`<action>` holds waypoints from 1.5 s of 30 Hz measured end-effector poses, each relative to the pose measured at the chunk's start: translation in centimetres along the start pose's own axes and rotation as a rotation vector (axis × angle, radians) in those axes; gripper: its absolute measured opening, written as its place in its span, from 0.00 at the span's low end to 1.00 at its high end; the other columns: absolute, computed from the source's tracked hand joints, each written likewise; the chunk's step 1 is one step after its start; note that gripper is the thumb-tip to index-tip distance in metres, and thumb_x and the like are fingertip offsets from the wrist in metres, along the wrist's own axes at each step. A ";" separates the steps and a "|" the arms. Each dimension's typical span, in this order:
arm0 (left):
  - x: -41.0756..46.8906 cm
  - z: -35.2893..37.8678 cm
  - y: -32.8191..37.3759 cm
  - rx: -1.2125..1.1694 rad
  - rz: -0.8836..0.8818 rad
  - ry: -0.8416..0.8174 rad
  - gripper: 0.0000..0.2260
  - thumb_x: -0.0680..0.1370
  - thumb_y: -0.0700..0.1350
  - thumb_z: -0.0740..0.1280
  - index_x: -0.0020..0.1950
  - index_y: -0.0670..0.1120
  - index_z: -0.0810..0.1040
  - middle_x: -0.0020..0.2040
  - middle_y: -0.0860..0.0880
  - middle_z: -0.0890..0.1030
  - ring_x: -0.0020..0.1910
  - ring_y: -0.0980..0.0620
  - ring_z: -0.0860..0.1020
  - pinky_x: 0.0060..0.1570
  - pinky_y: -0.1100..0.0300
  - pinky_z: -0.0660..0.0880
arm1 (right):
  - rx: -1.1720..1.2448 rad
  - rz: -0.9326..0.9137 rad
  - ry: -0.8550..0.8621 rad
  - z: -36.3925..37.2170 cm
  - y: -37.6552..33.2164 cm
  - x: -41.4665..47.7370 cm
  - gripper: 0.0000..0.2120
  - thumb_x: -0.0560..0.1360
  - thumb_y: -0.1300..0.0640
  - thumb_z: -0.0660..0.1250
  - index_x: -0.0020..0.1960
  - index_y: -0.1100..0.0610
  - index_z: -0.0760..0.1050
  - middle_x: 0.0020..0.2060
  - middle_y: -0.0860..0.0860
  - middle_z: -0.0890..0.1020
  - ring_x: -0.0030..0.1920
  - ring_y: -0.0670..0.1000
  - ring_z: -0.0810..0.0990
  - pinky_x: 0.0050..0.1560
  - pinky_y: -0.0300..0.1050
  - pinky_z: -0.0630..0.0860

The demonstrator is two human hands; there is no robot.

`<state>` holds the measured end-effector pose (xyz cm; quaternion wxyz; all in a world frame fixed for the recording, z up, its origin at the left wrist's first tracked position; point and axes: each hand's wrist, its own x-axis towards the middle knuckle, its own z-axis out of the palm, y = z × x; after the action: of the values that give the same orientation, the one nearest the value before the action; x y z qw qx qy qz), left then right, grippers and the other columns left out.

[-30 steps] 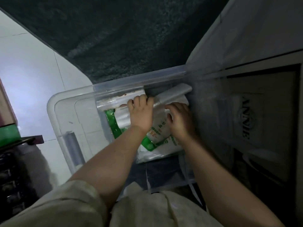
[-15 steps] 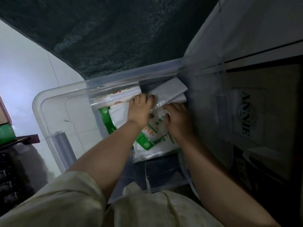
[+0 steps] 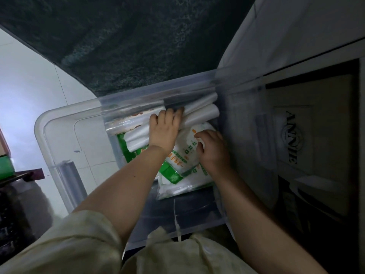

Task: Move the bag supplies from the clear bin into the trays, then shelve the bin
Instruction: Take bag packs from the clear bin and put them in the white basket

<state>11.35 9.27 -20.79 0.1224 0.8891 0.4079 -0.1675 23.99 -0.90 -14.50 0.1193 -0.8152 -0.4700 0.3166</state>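
A clear plastic bin (image 3: pixel 59 147) sits in front of me, holding bag supplies at its right end. Both my hands are inside it. My left hand (image 3: pixel 164 129) curls its fingers over white bag rolls (image 3: pixel 199 109) at the far wall. My right hand (image 3: pixel 213 149) grips the edge of a white and green printed bag pack (image 3: pixel 177 165) that lies under the rolls. A clear pack with orange print (image 3: pixel 128 121) lies against the far wall, left of my left hand. No trays are in view.
A dark green mat (image 3: pixel 138 46) lies beyond the bin. A cardboard box printed ANNIE (image 3: pixel 308 135) stands at the right inside a dark shelf opening. White tiled floor (image 3: pixel 29 86) is at the left, with a dark rack (image 3: pixel 15 194) at the lower left.
The left hand has slid right along the far wall onto the white rolls, which are now more exposed. The right hand has shifted slightly onto the printed pack's edge.
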 end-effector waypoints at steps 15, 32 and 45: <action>-7.6 -11.3 -0.7 -0.311 -0.040 0.092 0.27 0.70 0.41 0.69 0.69 0.51 0.70 0.54 0.44 0.79 0.52 0.41 0.76 0.50 0.50 0.69 | -0.001 -0.156 -0.098 -7.2 -5.6 -5.7 0.12 0.68 0.69 0.66 0.51 0.62 0.78 0.50 0.60 0.79 0.55 0.60 0.73 0.56 0.50 0.71; -22.5 -27.2 -0.6 -0.578 0.259 0.325 0.26 0.69 0.44 0.69 0.65 0.59 0.70 0.52 0.50 0.79 0.50 0.46 0.76 0.45 0.51 0.74 | -0.183 0.006 0.485 -13.0 -14.4 -24.1 0.14 0.68 0.59 0.72 0.54 0.57 0.80 0.48 0.56 0.81 0.52 0.60 0.78 0.50 0.54 0.72; -34.1 -33.6 17.2 -0.863 0.836 0.055 0.22 0.68 0.47 0.68 0.60 0.63 0.70 0.46 0.62 0.78 0.43 0.61 0.77 0.40 0.60 0.73 | -0.103 0.429 1.015 -17.9 -11.2 -45.8 0.16 0.70 0.59 0.71 0.57 0.56 0.78 0.52 0.53 0.81 0.53 0.57 0.76 0.53 0.53 0.74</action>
<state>10.35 -13.11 24.91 0.5169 0.8483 0.0579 0.0987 11.15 -31.66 23.32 0.2238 -0.9477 -0.1919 -0.1224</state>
